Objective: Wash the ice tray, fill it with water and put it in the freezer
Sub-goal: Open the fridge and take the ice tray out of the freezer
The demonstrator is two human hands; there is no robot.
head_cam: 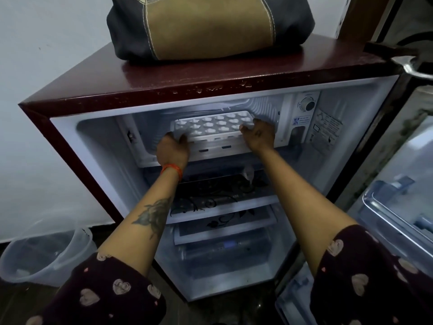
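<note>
Both arms reach into the open fridge [70, 141]. The left hand [172, 150] grips the near left corner of the white ice tray [214, 125], the right hand [259, 134] grips its right end. The tray is inside the freezer compartment [150, 137] at the top, and a bag [210, 24] lies on the fridge

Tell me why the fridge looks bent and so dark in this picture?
In the head view, the wide lens curves the fridge edges, so straight sides lean outward; the light is dim, so the shelves and floor fall into shadow, while the white ice tray stands out between the left hand and the right hand; the bucket looks soft and blurry.
</note>
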